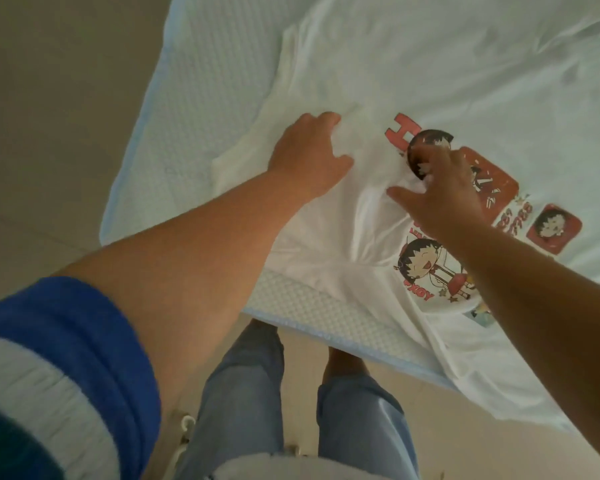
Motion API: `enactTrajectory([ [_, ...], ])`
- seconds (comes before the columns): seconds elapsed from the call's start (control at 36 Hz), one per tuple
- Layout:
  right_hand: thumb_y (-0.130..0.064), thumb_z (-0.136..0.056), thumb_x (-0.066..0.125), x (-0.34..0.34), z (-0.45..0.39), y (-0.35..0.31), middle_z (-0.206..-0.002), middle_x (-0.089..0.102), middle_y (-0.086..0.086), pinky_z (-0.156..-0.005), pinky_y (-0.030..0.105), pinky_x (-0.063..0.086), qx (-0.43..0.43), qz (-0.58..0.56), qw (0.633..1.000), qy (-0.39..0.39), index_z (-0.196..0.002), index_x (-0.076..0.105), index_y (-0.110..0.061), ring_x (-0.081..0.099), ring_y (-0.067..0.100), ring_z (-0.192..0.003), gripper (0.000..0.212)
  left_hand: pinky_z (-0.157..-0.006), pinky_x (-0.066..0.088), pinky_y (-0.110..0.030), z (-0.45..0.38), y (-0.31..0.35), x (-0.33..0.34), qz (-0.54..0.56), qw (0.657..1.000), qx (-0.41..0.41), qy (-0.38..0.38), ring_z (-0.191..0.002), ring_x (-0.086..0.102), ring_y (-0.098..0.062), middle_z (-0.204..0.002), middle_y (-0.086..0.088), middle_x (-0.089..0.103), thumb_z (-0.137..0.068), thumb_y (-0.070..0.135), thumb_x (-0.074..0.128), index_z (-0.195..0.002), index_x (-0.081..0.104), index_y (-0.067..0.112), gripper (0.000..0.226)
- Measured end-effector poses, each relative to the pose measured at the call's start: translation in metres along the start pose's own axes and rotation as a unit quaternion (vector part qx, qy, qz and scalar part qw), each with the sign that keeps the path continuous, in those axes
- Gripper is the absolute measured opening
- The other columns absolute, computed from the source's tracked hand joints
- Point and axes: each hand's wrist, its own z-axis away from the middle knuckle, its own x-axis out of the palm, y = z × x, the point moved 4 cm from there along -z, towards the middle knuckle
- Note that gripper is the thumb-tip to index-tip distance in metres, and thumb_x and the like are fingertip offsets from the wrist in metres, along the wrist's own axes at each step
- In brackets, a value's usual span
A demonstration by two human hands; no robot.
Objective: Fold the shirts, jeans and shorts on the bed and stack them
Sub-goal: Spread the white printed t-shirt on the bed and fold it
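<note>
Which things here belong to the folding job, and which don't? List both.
Part of the job:
white shirt, printed side up
left hand, gripping the shirt
right hand, gripping the shirt
bed, under the shirt

Not part of it:
floor
person's jeans, worn

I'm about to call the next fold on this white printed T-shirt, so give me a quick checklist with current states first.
1. Left hand on the shirt: ok, fingers curled into the cloth.
2. Right hand on the shirt: ok, pinching bunched cloth at the print.
3. Shirt lying flat: not ok, wrinkled between the hands.
4. Shirt fully on the bed: not ok, one edge overhangs.
5. Jeans, shorts, stack: cannot tell, none in view.
</note>
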Motion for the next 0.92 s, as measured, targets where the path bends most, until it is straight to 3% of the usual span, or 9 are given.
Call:
enactTrajectory([
  [0.08,-0.038,-0.079,0.070,0.005,0.007,0.009,-0.132,0.043,0.007,-0.108,0.040,0.028,-0.028,0.051,0.998,-0.012,-0.120,0.059,-0.023,0.037,0.026,-0.125,0.044,-0.082,0.040,-0.033,-0.023,0.013,0.008,-0.032,0.999,-0.003,-0.020,-0.110,0.052,-0.027,-0.119,-0.005,0.053,-0.075,0.047,0.067,-0.121,0.049,0.019,0.057],
  [0.17,-0.038,-0.083,0.067,0.007,0.007,0.020,-0.124,0.047,0.006,-0.104,0.038,0.026,-0.012,0.059,0.998,-0.002,-0.108,0.064,-0.020,0.037,0.027,-0.124,0.031,-0.068,0.035,-0.029,-0.032,0.019,0.010,-0.041,0.999,0.018,-0.023,-0.093,0.056,-0.027,-0.094,0.000,0.056,-0.078,0.041,0.065,-0.094,0.054,0.020,0.028],
  [0.28,-0.036,-0.082,0.067,0.004,0.002,0.033,-0.117,0.048,0.004,-0.104,0.043,0.032,0.018,0.039,0.999,-0.030,-0.119,0.058,-0.027,0.043,0.029,-0.118,0.039,-0.054,0.029,-0.026,-0.031,0.011,0.005,0.055,0.998,-0.004,0.003,-0.068,0.047,-0.016,-0.067,0.010,0.046,-0.079,0.037,0.066,-0.073,0.048,0.020,0.026],
  [0.44,-0.038,-0.083,0.066,0.002,-0.004,0.034,-0.103,0.045,-0.001,-0.093,0.037,0.043,0.005,-0.009,0.999,-0.049,-0.112,0.064,-0.023,0.048,0.021,-0.100,0.033,-0.057,0.038,-0.018,-0.025,0.007,0.005,0.187,0.981,-0.047,-0.022,-0.065,0.050,-0.008,-0.070,0.012,0.051,-0.077,0.030,0.071,-0.079,0.056,0.023,0.017],
  [0.56,-0.038,-0.088,0.060,-0.001,0.001,0.032,-0.102,0.047,-0.005,-0.080,0.025,0.042,-0.045,-0.006,0.999,-0.012,-0.106,0.069,-0.018,0.051,0.017,-0.096,0.028,-0.051,0.039,-0.016,-0.024,0.006,0.001,0.235,0.968,-0.085,-0.006,-0.060,0.049,-0.005,-0.067,0.012,0.051,-0.078,0.031,0.068,-0.067,0.051,0.025,0.021],
  [0.67,-0.026,-0.087,0.064,-0.010,0.015,0.036,-0.105,0.054,-0.008,-0.078,0.020,0.048,-0.045,-0.131,0.989,0.051,-0.105,0.071,-0.015,0.059,0.016,-0.094,0.022,-0.055,0.037,-0.023,-0.024,0.000,-0.004,0.263,0.957,-0.115,0.048,-0.057,0.044,-0.005,-0.063,0.012,0.047,-0.082,0.033,0.063,-0.063,0.047,0.024,0.026],
  [0.75,-0.017,-0.086,0.066,-0.009,0.018,0.048,-0.110,0.062,-0.007,-0.082,0.028,0.054,0.046,-0.298,0.953,0.016,-0.094,0.070,-0.025,0.064,0.013,-0.093,0.012,-0.056,0.035,-0.024,-0.025,-0.007,-0.005,0.255,0.955,-0.128,0.085,-0.054,0.041,-0.005,-0.059,0.011,0.044,-0.085,0.033,0.060,-0.061,0.044,0.023,0.030],
  [0.81,-0.013,-0.086,0.065,-0.005,0.017,0.056,-0.096,0.070,-0.004,-0.083,0.031,0.055,0.113,-0.383,0.916,-0.029,-0.080,0.069,-0.026,0.067,0.016,-0.089,0.015,-0.056,0.034,-0.024,-0.026,-0.008,-0.003,0.235,0.959,-0.130,0.092,-0.055,0.041,-0.005,-0.060,0.010,0.043,-0.086,0.033,0.059,-0.061,0.043,0.024,0.031],
  [0.92,-0.008,-0.085,0.065,-0.001,0.011,0.063,-0.083,0.070,-0.001,-0.074,0.028,0.057,0.160,-0.423,0.889,-0.064,-0.073,0.064,-0.014,0.069,0.020,-0.083,0.013,-0.057,0.029,-0.024,-0.030,0.001,0.002,0.164,0.975,-0.106,0.104,-0.067,0.043,-0.014,-0.061,0.010,0.042,-0.088,0.035,0.055,-0.061,0.038,0.025,0.033],
])
